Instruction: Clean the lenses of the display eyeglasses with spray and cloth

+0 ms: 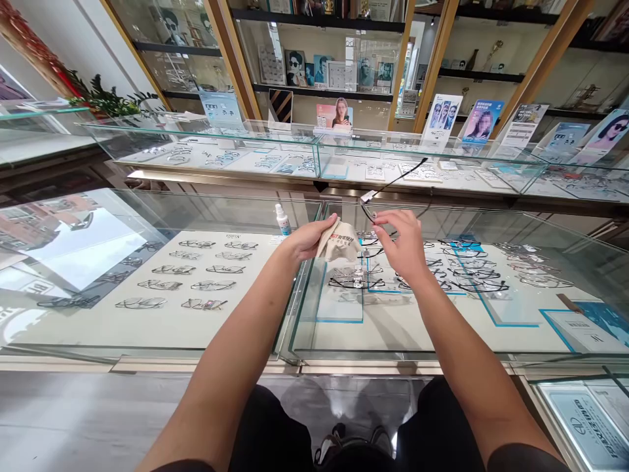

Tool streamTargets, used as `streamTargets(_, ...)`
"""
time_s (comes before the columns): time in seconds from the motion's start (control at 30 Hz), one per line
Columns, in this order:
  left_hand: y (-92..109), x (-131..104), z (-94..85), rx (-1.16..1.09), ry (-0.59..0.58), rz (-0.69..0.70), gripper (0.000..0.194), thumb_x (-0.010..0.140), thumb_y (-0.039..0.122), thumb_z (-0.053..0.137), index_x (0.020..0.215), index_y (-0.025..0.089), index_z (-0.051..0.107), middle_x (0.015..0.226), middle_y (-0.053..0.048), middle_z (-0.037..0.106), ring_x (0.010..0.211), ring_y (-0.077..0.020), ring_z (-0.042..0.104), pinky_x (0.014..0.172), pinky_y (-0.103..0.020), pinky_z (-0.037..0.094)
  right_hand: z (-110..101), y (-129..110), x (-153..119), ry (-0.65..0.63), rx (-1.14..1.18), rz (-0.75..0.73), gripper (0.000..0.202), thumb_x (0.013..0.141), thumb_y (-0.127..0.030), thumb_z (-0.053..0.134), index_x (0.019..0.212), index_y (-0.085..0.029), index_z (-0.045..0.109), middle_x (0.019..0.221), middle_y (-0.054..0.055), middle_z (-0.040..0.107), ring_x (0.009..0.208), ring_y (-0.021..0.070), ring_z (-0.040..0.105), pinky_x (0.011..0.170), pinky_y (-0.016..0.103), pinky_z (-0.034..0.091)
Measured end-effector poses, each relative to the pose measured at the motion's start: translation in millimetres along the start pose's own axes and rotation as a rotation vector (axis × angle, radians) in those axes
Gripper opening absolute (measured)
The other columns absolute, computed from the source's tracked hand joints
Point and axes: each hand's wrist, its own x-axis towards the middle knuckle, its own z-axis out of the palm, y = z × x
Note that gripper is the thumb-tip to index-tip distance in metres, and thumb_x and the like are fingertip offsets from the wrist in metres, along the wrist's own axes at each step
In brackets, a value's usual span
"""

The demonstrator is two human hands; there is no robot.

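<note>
My left hand (309, 240) is closed on a beige cleaning cloth (340, 241) with printed lettering, held above the glass counter. To its right, my right hand (403, 242) pinches a pair of dark-framed eyeglasses (367, 213) near the lens end. One temple of the glasses points up and to the right, and a small white tag (367, 196) hangs on the frame. Cloth and glasses are close to each other; whether they touch I cannot tell. Behind the left hand stands a small white spray bottle (282, 220) with a blue label.
Below my hands, a glass display case (393, 334) holds rows of eyeglasses. Another case (147, 331) on the left also holds several pairs. A second glass counter (275, 134) runs behind, bearing upright advertising cards (442, 121). Shelves (324, 92) line the wall.
</note>
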Motion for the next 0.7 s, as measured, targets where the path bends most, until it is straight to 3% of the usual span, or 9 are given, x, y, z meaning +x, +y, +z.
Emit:
streamTargets(0.13,-0.9,-4.1,1.2,-0.004,-0.116,-0.187,0.037,0.093,0.049,0.079,0.088,0.012,0.079,0.089,-0.015,0.081,0.073,-0.0202,0.075,0.073,-0.031,0.065,2.5,-9.8,-2.4,-0.057,-0.016,-0.152,0.019,0.107,-0.029,0.058,0.104,-0.027,0.077,0.128,0.003,0.082,0.129,0.0291,0.059,0.111,0.048,0.036)
streamTargets(0.23,2.7,-8.7,-7.3,0.094,-0.231,-0.224,0.044,0.086,0.054,0.086,0.085,0.011,0.078,0.082,-0.012,0.079,0.068,-0.0192,0.073,0.064,-0.028,0.061,13.1,-19.9,-10.7,-0.159,-0.08,-0.337,0.021,0.106,-0.023,0.059,0.105,-0.029,0.079,0.13,0.002,0.081,0.133,0.0292,0.057,0.109,0.048,0.034)
streamTargets(0.37,7.0,-12.5,-21.9,0.182,-0.341,-0.263,0.053,0.078,0.06,0.09,0.086,0.01,0.076,0.079,-0.011,0.078,0.067,-0.0206,0.073,0.059,-0.028,0.058,32.4,-28.5,-25.0,-0.171,-0.14,-0.547,0.023,0.097,-0.01,0.068,0.101,-0.028,0.081,0.131,0.004,0.078,0.129,0.028,0.055,0.102,0.045,0.032)
streamTargets(0.6,4.5,-13.8,-28.3,0.219,-0.494,-0.291,0.046,0.065,0.041,0.102,0.088,0.01,0.078,0.079,-0.008,0.077,0.066,-0.0177,0.072,0.061,-0.025,0.057,39.0,-29.9,-29.5,-0.117,-0.219,-0.565,0.025,0.098,-0.012,0.068,0.096,-0.032,0.084,0.097,0.004,0.07,0.101,0.0235,0.051,0.092,0.042,0.029)
streamTargets(0.7,3.8,-11.7,-28.1,0.191,-0.485,-0.24,0.045,0.065,0.039,0.102,0.09,0.01,0.079,0.079,-0.009,0.078,0.065,-0.0182,0.073,0.062,-0.026,0.059,35.7,-27.5,-26.3,-0.098,-0.22,-0.55,0.025,0.1,-0.014,0.068,0.097,-0.033,0.084,0.092,0.004,0.067,0.097,0.0231,0.049,0.089,0.041,0.028)
